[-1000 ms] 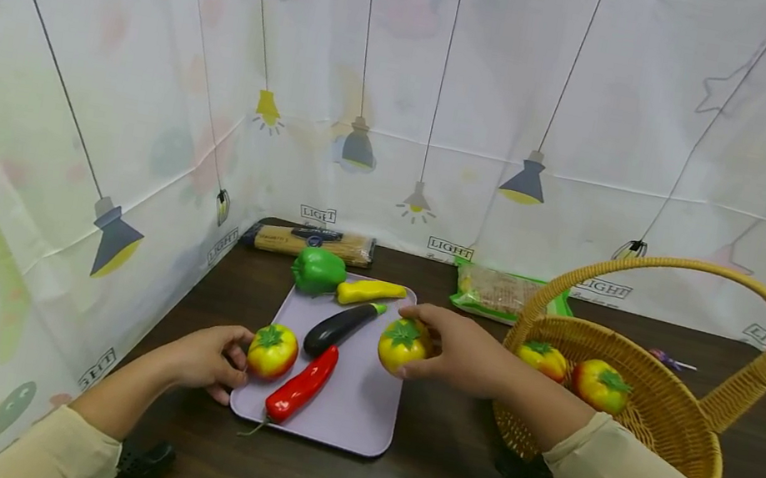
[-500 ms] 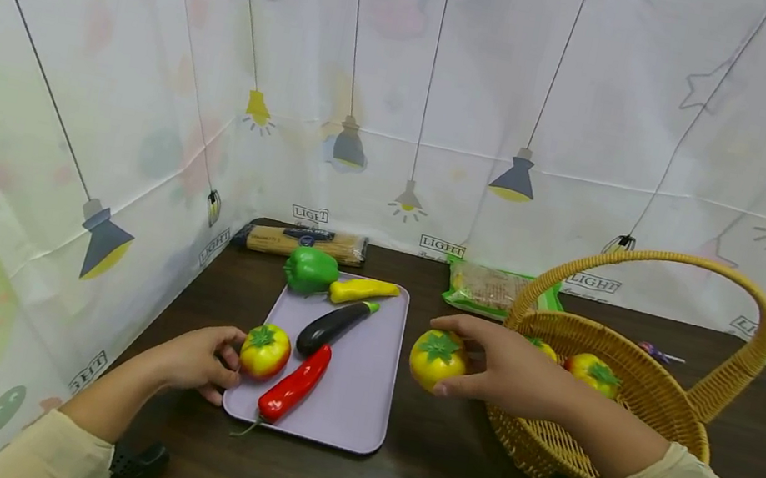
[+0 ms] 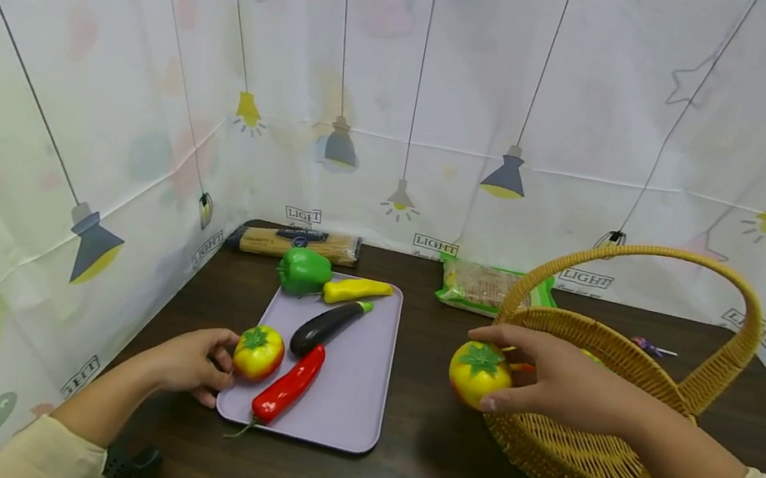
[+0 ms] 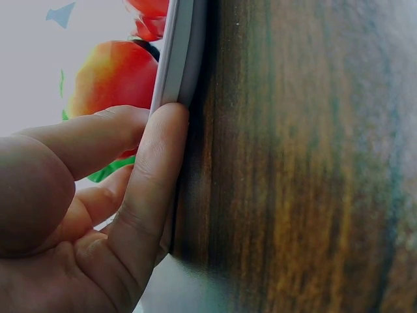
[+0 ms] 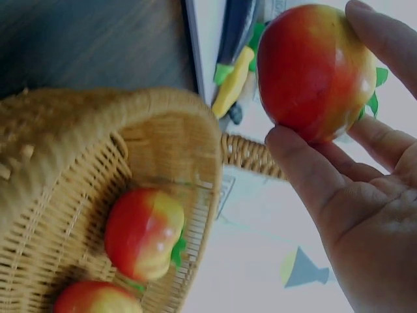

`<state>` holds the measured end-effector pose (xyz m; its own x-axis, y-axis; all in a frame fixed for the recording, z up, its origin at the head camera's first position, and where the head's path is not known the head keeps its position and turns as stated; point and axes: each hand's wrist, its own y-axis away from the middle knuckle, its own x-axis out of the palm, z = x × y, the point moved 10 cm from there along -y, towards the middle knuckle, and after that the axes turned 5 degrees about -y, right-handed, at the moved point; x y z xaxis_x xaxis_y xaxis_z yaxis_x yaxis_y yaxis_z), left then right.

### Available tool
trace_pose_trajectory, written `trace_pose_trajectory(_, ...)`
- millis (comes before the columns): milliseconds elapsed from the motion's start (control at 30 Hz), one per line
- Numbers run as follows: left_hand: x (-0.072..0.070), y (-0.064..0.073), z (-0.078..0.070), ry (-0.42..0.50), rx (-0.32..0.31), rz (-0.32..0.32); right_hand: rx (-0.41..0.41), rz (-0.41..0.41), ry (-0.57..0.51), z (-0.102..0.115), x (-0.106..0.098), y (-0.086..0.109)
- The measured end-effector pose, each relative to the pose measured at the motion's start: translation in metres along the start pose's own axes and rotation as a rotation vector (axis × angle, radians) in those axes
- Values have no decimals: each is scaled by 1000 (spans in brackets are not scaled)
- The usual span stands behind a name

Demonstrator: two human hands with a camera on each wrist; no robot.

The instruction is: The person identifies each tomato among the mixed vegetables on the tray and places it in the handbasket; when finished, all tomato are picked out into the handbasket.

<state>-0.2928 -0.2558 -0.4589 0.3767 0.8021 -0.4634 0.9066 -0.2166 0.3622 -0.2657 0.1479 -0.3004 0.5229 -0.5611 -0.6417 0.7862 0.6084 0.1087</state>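
Observation:
My right hand [image 3: 542,380] holds a yellow-and-red tomato [image 3: 479,375] with a green leafy top between thumb and fingers, at the left rim of the wicker basket [image 3: 587,476]. In the right wrist view two more such tomatoes lie inside the basket, one of them a whole tomato [image 5: 144,233]. My left hand [image 3: 198,364] pinches the left edge of the lilac tray [image 3: 350,403], its fingertips right at the rim in the left wrist view. Next to those fingers, a tomato [image 3: 259,354] sits on the tray beside a red chili pepper [image 3: 288,388] and an eggplant [image 3: 329,326].
A yellow pepper [image 3: 357,292] and a green bell pepper [image 3: 304,271] lie at the tray's far end. Behind them is a spaghetti pack [image 3: 298,243]. A green-edged food packet [image 3: 489,288] lies by the back curtain, and a lollipop [image 3: 650,346] behind the basket, whose tall handle [image 3: 654,252] arches up.
My right hand has carried its tomato rightward, from over the tray's right edge to the basket's left rim. The left hand stays at the tray's edge. The head view has shifted slightly.

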Motion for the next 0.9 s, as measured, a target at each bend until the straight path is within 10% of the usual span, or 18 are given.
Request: trace_pose_trajectory(900,-1,0,1,-12,-15,-2,59,-15,110,-60,-56,24)
